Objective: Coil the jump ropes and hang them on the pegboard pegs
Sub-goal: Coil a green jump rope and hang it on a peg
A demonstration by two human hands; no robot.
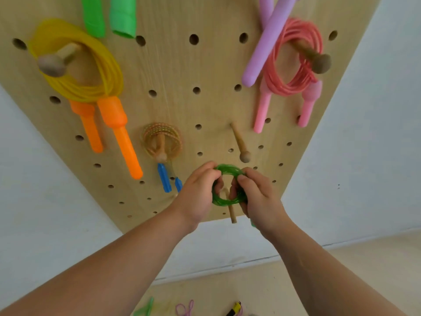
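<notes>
A coiled green jump rope (227,201) is held as a ring in front of the lower part of the wooden pegboard (173,65). My left hand (200,192) grips the ring's left side and my right hand (257,199) grips its right side. A wooden peg (230,209) shows through the ring and sticks out below it. Just above stands a bare peg (241,147). The green rope's handles are hidden behind my right hand.
Hung ropes fill other pegs: yellow with orange handles (91,83), pink (293,71), a speckled one with blue handles (161,142). Green handles (109,14) and purple handles (268,42) hang from above. Loose ropes (184,309) lie on the floor below.
</notes>
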